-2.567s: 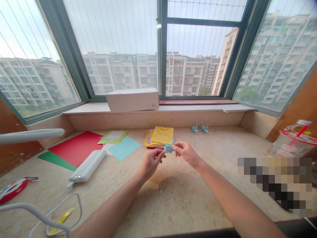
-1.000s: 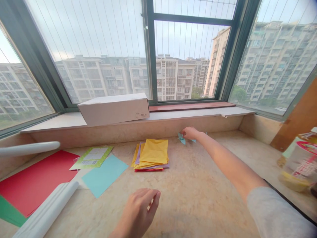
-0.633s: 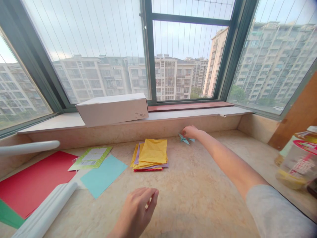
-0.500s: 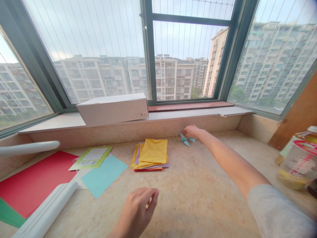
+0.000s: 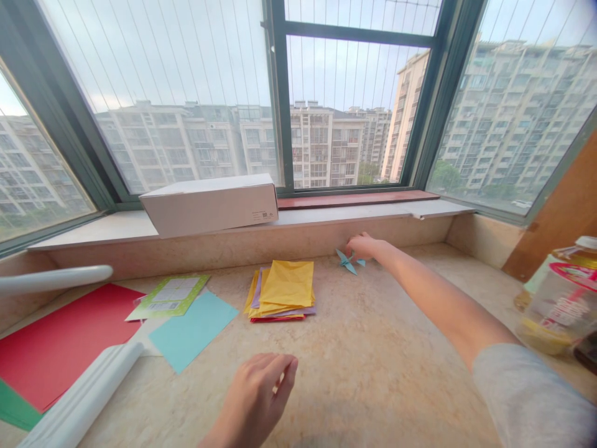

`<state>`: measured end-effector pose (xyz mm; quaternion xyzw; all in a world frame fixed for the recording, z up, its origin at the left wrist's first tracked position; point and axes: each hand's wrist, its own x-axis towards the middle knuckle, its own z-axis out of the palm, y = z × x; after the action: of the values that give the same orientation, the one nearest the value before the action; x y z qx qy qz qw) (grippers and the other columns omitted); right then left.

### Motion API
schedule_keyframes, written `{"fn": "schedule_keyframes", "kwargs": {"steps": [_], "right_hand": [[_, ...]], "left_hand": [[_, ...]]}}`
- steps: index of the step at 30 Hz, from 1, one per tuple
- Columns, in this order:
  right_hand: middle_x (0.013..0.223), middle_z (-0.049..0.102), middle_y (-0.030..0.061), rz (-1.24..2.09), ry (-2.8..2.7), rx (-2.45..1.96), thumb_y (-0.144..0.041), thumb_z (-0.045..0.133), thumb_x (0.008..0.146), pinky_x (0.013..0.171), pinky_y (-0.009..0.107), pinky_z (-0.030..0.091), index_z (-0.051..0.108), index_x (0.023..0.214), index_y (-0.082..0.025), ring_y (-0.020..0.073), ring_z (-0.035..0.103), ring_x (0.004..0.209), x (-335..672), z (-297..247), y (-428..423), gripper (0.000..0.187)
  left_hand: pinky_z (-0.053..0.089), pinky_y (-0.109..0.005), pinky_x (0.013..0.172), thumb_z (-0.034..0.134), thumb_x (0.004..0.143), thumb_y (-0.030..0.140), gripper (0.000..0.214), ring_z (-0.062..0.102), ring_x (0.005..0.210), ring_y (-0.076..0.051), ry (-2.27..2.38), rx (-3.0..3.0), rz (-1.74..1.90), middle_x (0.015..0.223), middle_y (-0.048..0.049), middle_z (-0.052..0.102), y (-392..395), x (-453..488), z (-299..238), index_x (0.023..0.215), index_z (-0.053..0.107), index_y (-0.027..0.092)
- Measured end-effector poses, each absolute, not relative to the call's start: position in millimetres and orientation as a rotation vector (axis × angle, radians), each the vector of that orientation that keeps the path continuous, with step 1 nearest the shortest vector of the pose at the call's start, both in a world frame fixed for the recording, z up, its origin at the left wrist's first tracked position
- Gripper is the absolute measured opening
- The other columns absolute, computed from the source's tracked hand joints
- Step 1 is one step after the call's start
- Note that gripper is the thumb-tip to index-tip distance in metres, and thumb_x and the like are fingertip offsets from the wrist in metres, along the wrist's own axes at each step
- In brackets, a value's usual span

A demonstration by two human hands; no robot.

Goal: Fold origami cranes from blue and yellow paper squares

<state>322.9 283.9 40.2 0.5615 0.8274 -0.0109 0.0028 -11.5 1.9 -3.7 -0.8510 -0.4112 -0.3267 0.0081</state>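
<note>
A crane of light-blue paper [image 5: 346,263], crisply folded with narrow pointed tips spread out, is seen just to the right of the yellow-topped paper stack [image 5: 288,285], near its far edge, partly covered by the right hand [image 5: 362,247]. Slightly farther right of the stack, a small light-blue paper point [image 5: 360,263] is exposed, its remainder being hidden.

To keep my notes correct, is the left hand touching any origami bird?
No: the left hand is apart from the origami bird beside the right hand.
</note>
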Motion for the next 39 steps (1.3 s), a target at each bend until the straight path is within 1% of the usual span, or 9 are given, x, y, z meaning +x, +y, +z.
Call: {"fn": "schedule_keyframes", "kwargs": {"steps": [3,6,9,16,20,26,30,34,39], "right_hand": [[0.095,0.076,0.0057,-0.033,2.626,1.747,-0.014,0.078,0.065,0.102,0.041,0.031,0.076,0.069,-0.026,0.0275,0.063,0.107,323.7,37.6,286.4,0.013],[0.087,0.077,0.006,-0.04,2.636,1.769,-0.015,0.075,0.069,0.102,0.04,0.032,0.075,0.066,-0.024,0.0256,0.065,0.102,321.7,34.9,290.9,0.01],[0.082,0.076,0.0067,-0.046,2.639,1.808,-0.016,0.075,0.07,0.102,0.041,0.033,0.073,0.064,-0.024,0.026,0.066,0.099,318.0,31.6,295.7,0.01],[0.081,0.076,0.0107,-0.065,2.671,1.87,-0.019,0.077,0.069,0.101,0.041,0.037,0.072,0.062,-0.022,0.0289,0.067,0.097,312.0,23.6,299.2,0.009],[0.086,0.076,0.0086,-0.072,2.671,1.881,-0.025,0.078,0.068,0.101,0.04,0.038,0.074,0.068,-0.025,0.0277,0.066,0.1,315.2,24.9,298.7,0.004],[0.091,0.076,0.0066,-0.076,2.689,1.828,-0.018,0.077,0.067,0.102,0.042,0.036,0.075,0.072,-0.027,0.0284,0.067,0.099,319.2,28.8,296.6,0.01],[0.094,0.076,0.0065,-0.046,2.686,1.815,-0.014,0.075,0.066,0.101,0.041,0.037,0.076,0.074,-0.028,0.0283,0.067,0.1,319.5,29.8,295.8,0.016],[0.097,0.076,0.0067,-0.022,2.691,1.811,-0.013,0.074,0.068,0.1,0.039,0.038,0.074,0.07,-0.027,0.0276,0.066,0.102,319.3,29.4,295.9,0.014],[0.095,0.077,0.0059,-0.006,2.688,1.802,-0.013,0.071,0.07,0.1,0.037,0.037,0.074,0.069,-0.027,0.0263,0.067,0.102,317.2,29.1,295.5,0.014]], "left_hand": [[0.043,-0.022,0.057,0.047,0.096,0.02,0.024,0.059,0.055,-0.012,-1.289,-2.663,-1.021,0.06,0.0024,0.062,0.9,-11.9,-3.7,0.074,0.057,0.02],[0.043,-0.022,0.057,0.046,0.096,0.02,0.024,0.059,0.055,-0.012,-1.287,-2.659,-1.021,0.06,0.002,0.061,0.9,-12.2,-3.7,0.073,0.056,0.02],[0.042,-0.022,0.057,0.046,0.096,0.019,0.025,0.059,0.054,-0.012,-1.285,-2.659,-1.013,0.058,0.0021,0.06,1.5,-12.1,-3.0,0.072,0.056,0.02],[0.043,-0.022,0.057,0.046,0.096,0.02,0.026,0.059,0.055,-0.012,-1.291,-2.658,-1.003,0.059,0.0015,0.06,1.6,-12.6,-1.4,0.074,0.058,0.02],[0.043,-0.023,0.056,0.046,0.095,0.02,0.025,0.058,0.054,-0.013,-1.275,-2.653,-1.005,0.058,0.0014,0.06,1.3,-12.8,-1.9,0.074,0.06,0.019],[0.043,-0.023,0.057,0.046,0.095,0.021,0.025,0.058,0.054,-0.013,-1.268,-2.654,-1.002,0.059,0.0011,0.061,1.1,-12.4,-2.1,0.075,0.061,0.019],[0.043,-0.023,0.057,0.046,0.096,0.021,0.026,0.058,0.054,-0.013,-1.279,-2.651,-0.993,0.058,0.0009,0.061,1.1,-12.3,-1.4,0.076,0.062,0.019],[0.043,-0.023,0.057,0.046,0.096,0.021,0.026,0.058,0.054,-0.013,-1.269,-2.652,-0.992,0.058,0.0009,0.061,0.9,-12.3,-0.6,0.075,0.062,0.019],[0.042,-0.023,0.057,0.047,0.095,0.02,0.025,0.058,0.054,-0.013,-1.258,-2.647,-1.0,0.059,0.0012,0.06,1.4,-12.9,-1.0,0.075,0.061,0.019]]}}
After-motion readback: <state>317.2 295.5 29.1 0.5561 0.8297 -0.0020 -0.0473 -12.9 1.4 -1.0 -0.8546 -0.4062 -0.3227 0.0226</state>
